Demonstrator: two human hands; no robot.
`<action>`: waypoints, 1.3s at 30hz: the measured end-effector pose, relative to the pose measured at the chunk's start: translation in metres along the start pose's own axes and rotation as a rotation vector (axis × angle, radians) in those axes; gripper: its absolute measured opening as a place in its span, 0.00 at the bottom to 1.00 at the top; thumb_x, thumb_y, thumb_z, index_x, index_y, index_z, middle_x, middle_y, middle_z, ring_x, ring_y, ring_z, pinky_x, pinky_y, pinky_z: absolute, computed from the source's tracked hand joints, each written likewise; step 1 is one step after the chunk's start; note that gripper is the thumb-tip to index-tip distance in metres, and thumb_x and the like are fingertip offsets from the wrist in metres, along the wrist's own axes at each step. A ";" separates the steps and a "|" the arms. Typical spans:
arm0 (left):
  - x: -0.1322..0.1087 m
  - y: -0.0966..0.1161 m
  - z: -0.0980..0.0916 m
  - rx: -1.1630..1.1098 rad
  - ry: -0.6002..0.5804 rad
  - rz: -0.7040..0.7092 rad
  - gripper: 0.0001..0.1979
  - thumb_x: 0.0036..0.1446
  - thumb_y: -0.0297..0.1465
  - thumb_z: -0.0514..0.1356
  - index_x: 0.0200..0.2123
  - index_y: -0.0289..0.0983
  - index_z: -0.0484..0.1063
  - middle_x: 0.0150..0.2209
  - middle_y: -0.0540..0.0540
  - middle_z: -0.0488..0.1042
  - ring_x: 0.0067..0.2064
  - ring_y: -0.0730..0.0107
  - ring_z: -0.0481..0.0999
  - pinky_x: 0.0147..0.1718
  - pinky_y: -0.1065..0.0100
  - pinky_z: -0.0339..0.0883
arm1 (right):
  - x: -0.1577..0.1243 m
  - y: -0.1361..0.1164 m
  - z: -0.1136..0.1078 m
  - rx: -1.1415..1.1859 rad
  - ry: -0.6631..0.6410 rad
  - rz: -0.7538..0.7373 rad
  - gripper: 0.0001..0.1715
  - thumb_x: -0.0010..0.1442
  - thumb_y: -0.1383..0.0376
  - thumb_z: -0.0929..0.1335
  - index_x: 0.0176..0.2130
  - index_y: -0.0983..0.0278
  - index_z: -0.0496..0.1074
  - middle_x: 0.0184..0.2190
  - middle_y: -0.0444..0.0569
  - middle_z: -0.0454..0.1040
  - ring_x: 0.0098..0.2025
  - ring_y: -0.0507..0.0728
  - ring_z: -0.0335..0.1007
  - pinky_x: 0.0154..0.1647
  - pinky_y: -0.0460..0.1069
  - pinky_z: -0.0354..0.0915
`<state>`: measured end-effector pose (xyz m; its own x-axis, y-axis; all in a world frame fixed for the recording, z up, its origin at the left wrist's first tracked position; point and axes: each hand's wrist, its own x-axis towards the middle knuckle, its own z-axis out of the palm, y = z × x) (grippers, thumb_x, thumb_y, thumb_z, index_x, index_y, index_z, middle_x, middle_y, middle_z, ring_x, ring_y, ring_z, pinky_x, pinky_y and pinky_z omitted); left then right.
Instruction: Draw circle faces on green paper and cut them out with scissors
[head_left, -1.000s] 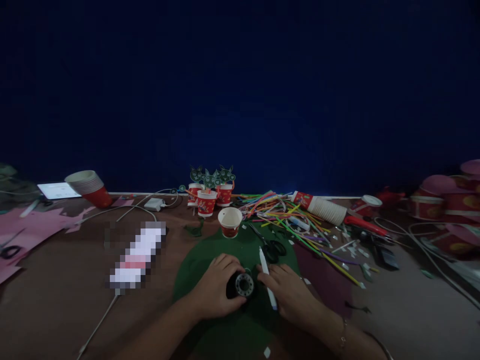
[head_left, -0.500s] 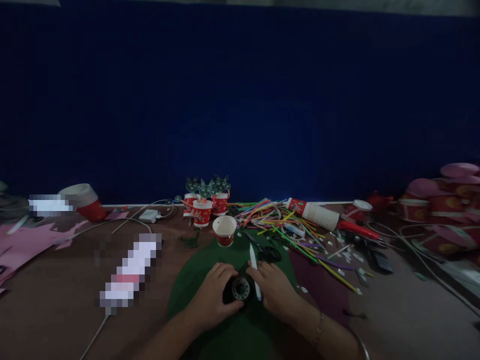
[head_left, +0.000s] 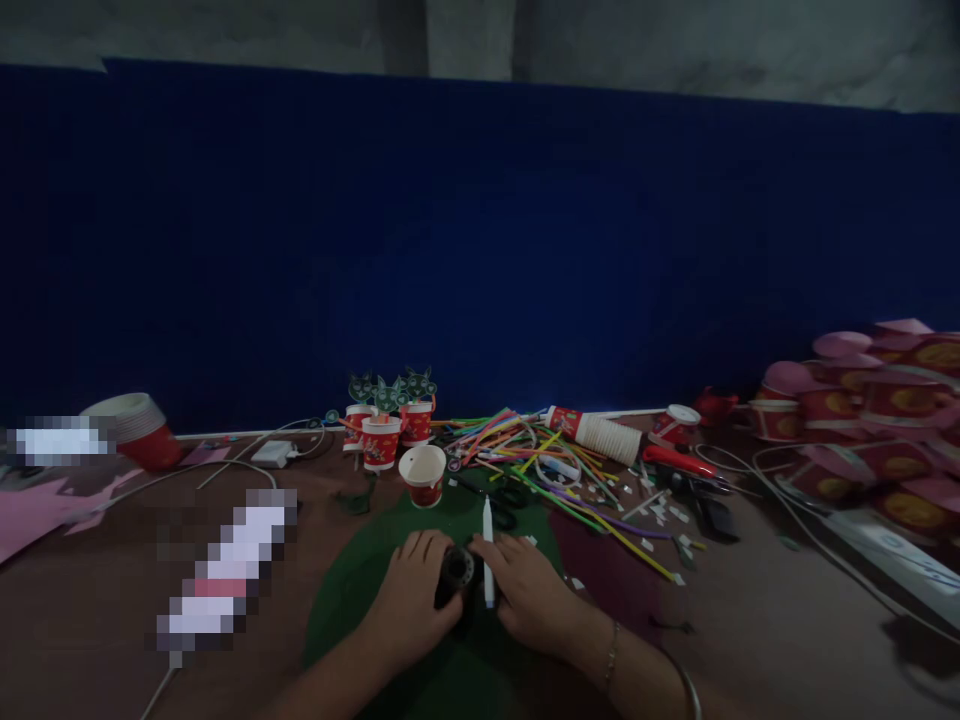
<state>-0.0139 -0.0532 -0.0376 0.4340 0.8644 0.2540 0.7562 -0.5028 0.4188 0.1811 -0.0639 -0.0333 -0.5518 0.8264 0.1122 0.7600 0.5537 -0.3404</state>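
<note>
so the right hand [head_left: 529,595] has slid its gripped white marker pen [head_left: 487,545] flush against the black round roll [head_left: 454,570] that the left hand [head_left: 411,595] clamps.

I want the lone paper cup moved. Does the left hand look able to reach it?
Likely yes: the paper cup stands just beyond the left hand, nothing between, though its fingers hold a black roll.

Your left hand [head_left: 411,592] and right hand [head_left: 527,592] are resting side by side on the sheet [head_left: 345,610]. The tape roll [head_left: 455,570] is sitting between them, in your left fingers, and the pen [head_left: 487,545] is lying in your right, pointing away from you. A single cup [head_left: 422,476] is standing at the sheet's far edge. Three more cups [head_left: 381,440] are standing behind it to the left, and a heap of straws [head_left: 525,450] is spreading to its right.
</note>
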 end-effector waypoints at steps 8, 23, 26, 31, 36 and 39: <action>0.004 0.003 -0.002 -0.146 0.002 0.104 0.21 0.40 0.25 0.59 0.41 0.39 0.62 0.43 0.43 0.67 0.48 0.56 0.64 0.50 0.54 0.58 | 0.001 0.015 0.007 0.074 0.034 -0.040 0.34 0.50 0.78 0.60 0.57 0.66 0.58 0.51 0.56 0.67 0.52 0.59 0.61 0.53 0.52 0.56; 0.002 -0.003 0.003 -0.204 0.024 0.147 0.24 0.39 0.22 0.58 0.43 0.39 0.62 0.45 0.43 0.65 0.51 0.58 0.62 0.53 0.54 0.57 | 0.002 0.025 0.016 0.111 0.091 -0.092 0.35 0.49 0.79 0.59 0.57 0.65 0.59 0.54 0.55 0.65 0.54 0.58 0.60 0.56 0.54 0.57; 0.002 -0.002 0.002 -0.210 0.009 0.138 0.23 0.39 0.22 0.58 0.43 0.39 0.61 0.46 0.43 0.64 0.51 0.58 0.62 0.53 0.53 0.57 | 0.001 0.025 0.016 0.111 0.094 -0.100 0.34 0.50 0.79 0.58 0.56 0.66 0.60 0.55 0.56 0.65 0.54 0.58 0.61 0.56 0.54 0.57; 0.002 0.000 -0.001 -0.214 -0.017 0.125 0.23 0.40 0.22 0.58 0.43 0.39 0.61 0.45 0.43 0.64 0.51 0.58 0.61 0.53 0.54 0.57 | 0.001 0.022 0.012 0.104 0.061 -0.080 0.34 0.48 0.79 0.59 0.56 0.68 0.60 0.55 0.57 0.65 0.55 0.59 0.60 0.57 0.54 0.56; 0.003 0.001 -0.001 -0.220 -0.031 0.113 0.23 0.40 0.22 0.59 0.42 0.39 0.62 0.45 0.44 0.64 0.50 0.58 0.61 0.53 0.55 0.57 | 0.002 0.020 0.010 0.110 0.077 -0.068 0.33 0.50 0.79 0.58 0.55 0.67 0.62 0.54 0.56 0.66 0.54 0.58 0.61 0.56 0.54 0.57; 0.004 0.002 -0.001 -0.225 -0.027 0.109 0.22 0.41 0.22 0.59 0.42 0.39 0.62 0.44 0.44 0.65 0.50 0.59 0.62 0.52 0.56 0.58 | 0.000 0.022 0.012 0.118 0.072 -0.067 0.34 0.49 0.79 0.59 0.55 0.66 0.61 0.55 0.56 0.65 0.55 0.58 0.60 0.57 0.54 0.56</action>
<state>-0.0113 -0.0509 -0.0354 0.5227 0.8031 0.2860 0.5776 -0.5804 0.5741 0.1931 -0.0528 -0.0523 -0.5704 0.7956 0.2040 0.6744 0.5955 -0.4365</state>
